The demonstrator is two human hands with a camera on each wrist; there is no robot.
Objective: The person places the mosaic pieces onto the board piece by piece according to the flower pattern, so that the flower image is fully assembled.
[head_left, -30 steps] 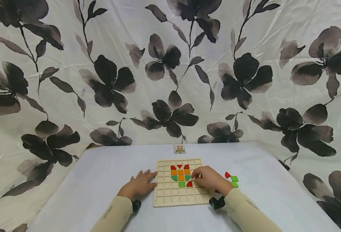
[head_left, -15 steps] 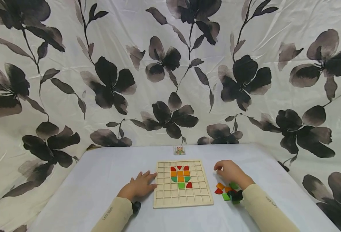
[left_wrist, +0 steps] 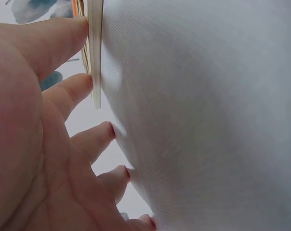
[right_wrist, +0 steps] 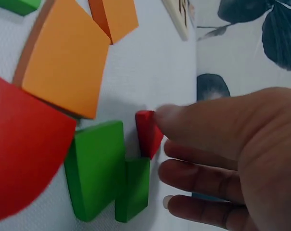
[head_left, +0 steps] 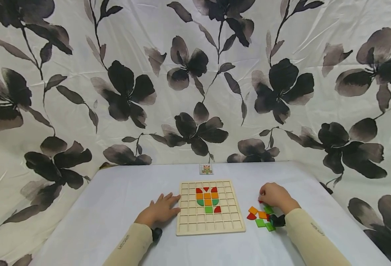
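Observation:
A pale wooden grid board (head_left: 188,222) lies on the table, with red, orange, teal and green tiles set in its upper middle. My left hand (head_left: 158,211) rests beside the board with spread, relaxed fingers; in the left wrist view, thumb and one finger touch the board's edge (left_wrist: 94,53). To the right of the board, my right hand (head_left: 275,195) is low over loose tiles. Its thumb (right_wrist: 193,120) and curled fingers pinch a small red tile (right_wrist: 146,132), apparently still at table level. The thumb partly covers it, and the far-side contact is hidden.
Loose tiles lie right of the board, including an orange square (head_left: 253,210), a red quarter circle (head_left: 251,217) and green squares (head_left: 260,223). A small pattern card (head_left: 206,169) lies at the table's far edge, before a floral curtain (head_left: 195,74).
My right hand has left the board, without placing another visible tile in the last half second, and moved right to the loose tiles, reaching the small red one. My left hand stays in place.

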